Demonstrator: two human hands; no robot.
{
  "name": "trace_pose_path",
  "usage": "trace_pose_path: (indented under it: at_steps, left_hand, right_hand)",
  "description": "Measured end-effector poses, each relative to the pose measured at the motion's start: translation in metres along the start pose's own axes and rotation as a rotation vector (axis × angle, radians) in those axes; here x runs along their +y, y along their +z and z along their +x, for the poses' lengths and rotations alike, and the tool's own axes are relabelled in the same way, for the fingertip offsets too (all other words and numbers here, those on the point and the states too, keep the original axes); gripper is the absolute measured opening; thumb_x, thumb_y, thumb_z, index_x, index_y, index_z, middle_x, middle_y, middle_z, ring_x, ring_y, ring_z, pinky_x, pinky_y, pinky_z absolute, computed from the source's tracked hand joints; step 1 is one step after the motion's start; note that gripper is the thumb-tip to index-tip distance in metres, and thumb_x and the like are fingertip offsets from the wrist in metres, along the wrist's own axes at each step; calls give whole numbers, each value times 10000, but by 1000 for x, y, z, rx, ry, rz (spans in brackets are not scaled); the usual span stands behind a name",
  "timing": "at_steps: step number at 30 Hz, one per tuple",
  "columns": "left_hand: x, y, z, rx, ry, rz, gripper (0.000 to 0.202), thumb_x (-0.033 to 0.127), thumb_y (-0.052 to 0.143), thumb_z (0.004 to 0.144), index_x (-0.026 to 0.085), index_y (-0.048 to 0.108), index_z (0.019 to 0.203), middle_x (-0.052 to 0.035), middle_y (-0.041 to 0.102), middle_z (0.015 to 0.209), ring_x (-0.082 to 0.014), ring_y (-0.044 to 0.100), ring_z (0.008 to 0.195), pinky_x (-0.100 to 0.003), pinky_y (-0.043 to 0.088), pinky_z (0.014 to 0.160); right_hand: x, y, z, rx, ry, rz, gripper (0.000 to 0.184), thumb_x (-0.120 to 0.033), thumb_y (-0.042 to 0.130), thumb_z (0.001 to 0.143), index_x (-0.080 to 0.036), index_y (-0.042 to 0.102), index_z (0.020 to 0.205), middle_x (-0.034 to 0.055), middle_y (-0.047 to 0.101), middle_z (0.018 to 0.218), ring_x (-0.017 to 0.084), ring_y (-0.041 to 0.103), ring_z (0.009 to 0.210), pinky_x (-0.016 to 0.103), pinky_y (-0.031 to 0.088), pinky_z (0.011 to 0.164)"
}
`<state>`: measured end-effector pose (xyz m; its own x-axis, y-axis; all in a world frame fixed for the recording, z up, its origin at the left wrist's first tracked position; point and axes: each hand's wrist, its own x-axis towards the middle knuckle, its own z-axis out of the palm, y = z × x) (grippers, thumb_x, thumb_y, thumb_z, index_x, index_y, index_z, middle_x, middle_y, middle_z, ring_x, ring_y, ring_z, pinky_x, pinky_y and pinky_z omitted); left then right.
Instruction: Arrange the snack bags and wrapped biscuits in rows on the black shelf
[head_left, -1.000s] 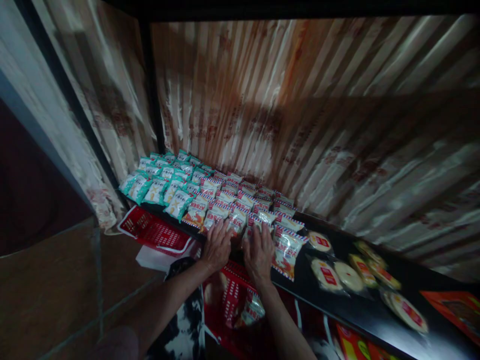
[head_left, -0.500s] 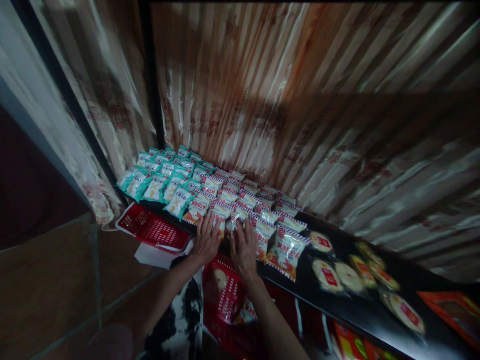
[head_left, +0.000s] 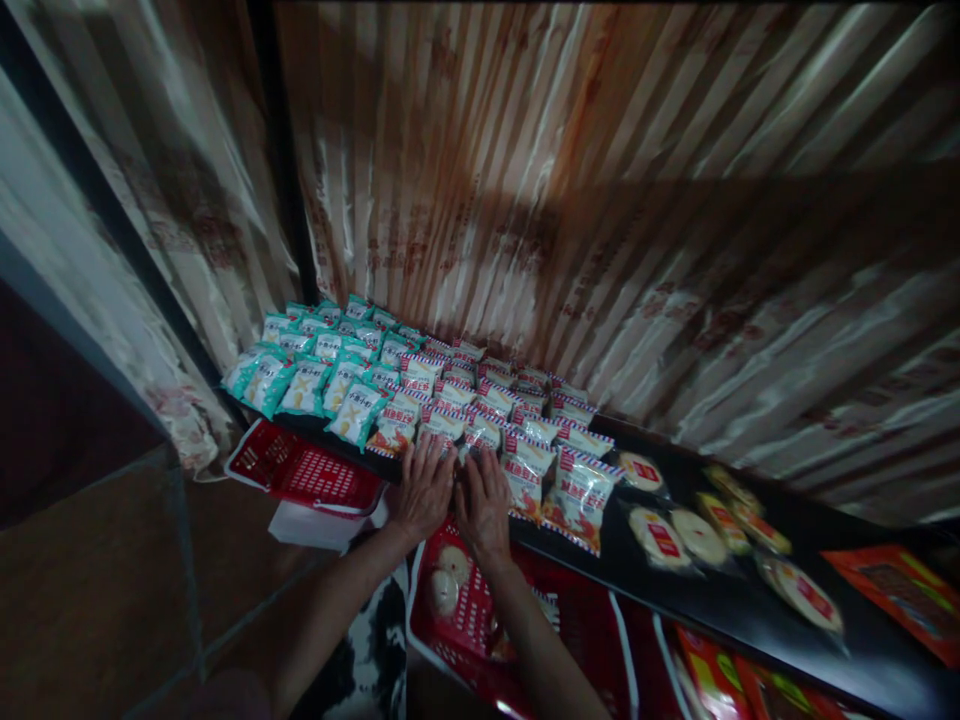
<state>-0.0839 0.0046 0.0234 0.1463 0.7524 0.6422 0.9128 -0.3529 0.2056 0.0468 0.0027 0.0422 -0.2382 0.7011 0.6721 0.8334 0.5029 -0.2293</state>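
My left hand (head_left: pixel 426 488) lies with its fingers stretched over the front of a white and red snack bag (head_left: pixel 440 424) at the front edge of the black shelf. Beside it, my right hand (head_left: pixel 482 500) rests its fingers, also extended, on the lower part of the neighbouring snack bag (head_left: pixel 482 430). Both bags stand tilted back in rows of the same kind with striped top edges. Two more front-row bags, one a larger-looking snack bag (head_left: pixel 581 498), stand to the right of my right hand. The palms and the bags' lower parts are hidden.
Teal and white snack bags (head_left: pixel 358 412) fill the shelf's left end. Round packaged pastries (head_left: pixel 701 537) and an orange packet (head_left: pixel 896 592) lie on the black shelf (head_left: pixel 739 625) to the right. Red baskets (head_left: pixel 324 475) sit below. A pleated curtain (head_left: pixel 465 200) hangs behind.
My hands have shifted slightly down on the bags, toward the shelf's front edge. The view has moved a little, showing more of the red basket below.
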Motion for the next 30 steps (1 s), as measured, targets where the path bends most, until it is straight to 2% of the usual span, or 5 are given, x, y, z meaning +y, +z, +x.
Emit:
trace_pose_path:
  at_steps: [4,9,18,23,30]
  left_hand:
    - [-9,-3,-1,-25,48,-29,565,208,395,908,222,258,1456,-79,269,1520,-274,120,1427,-525,160,1137]
    - [-21,-5,5,-59,75,-34,578,206,389,901,183,245,1460,-72,282,1515,-269,132,1425,-511,160,1141]
    - [-47,-15,-1,-56,92,-69,588,203,343,916,177,172,1477,-70,275,1517,-260,145,1424,-513,180,1138]
    - [-58,-21,4,-67,121,-99,555,215,363,911,188,258,1455,-54,294,1510,-260,130,1427,-508,177,1141]
    - [-78,-14,16,-57,210,-109,514,210,374,905,147,339,1414,-69,329,1495,-228,183,1417,-442,218,1132]
  right_hand:
    - [-7,11,8,-28,4,0,477,-184,422,887,-177,398,1364,154,349,1468,278,231,1400,527,348,1037]
    - [-14,25,14,-34,40,-36,483,-189,425,877,-176,404,1359,165,364,1458,276,248,1393,516,339,1033]
    - [-36,40,16,4,127,-63,580,-189,397,877,-190,261,1441,168,386,1443,282,282,1379,546,318,1030]
    - [-50,43,23,26,151,-129,593,-213,416,882,-204,245,1450,174,288,1496,301,240,1394,546,328,1026]
    - [-54,57,30,25,130,-110,542,-142,353,902,-213,284,1435,158,361,1458,282,270,1383,524,403,1001]
